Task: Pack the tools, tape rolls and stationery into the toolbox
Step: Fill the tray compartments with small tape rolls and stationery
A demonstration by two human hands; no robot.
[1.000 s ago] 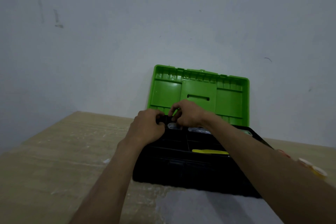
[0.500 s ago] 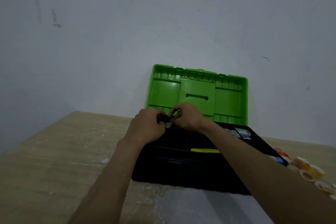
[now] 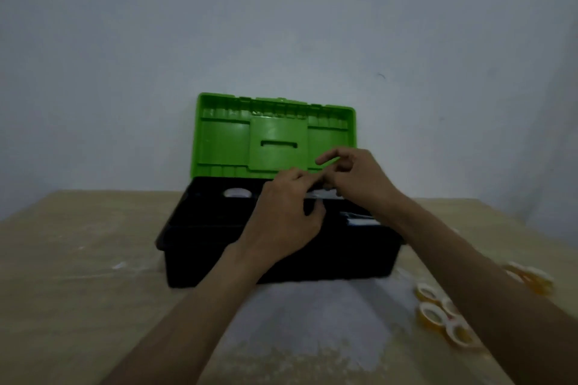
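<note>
**Pale wall, wooden bench: toolbox part-filled, tape rolls not yet packed**

A black toolbox (image 3: 219, 253) sits mid-bench (image 3: 78, 259), its back close to the wall (image 3: 281, 25). Its green lid (image 3: 223, 141) stands upright and open. Inside, a white round thing (image 3: 237, 193) lies at the back left and pale flat packets (image 3: 359, 219) lie at the right. The rest of the interior is too dark to read.

Both hands meet over the middle of the box. The left grip (image 3: 287, 216) has its fingers curled down. The right grip (image 3: 356, 178) has its forefinger out and its other fingers bent toward the left's fingertips. Blur hides whether either holds anything.

Packing looks under way but unfinished. A cluster of yellow tape rolls (image 3: 433, 316) lies on the bench to the right of the box, well apart from it. More rolls (image 3: 531, 278) lie farther right, beyond the right forearm. No tools show outside the box.

Open bench lies to the left of the box and in front of it. The upright lid blocks the back, so items would likely go in over the front or side rim. The right forearm passes close to the rolls and could nudge them.
</note>
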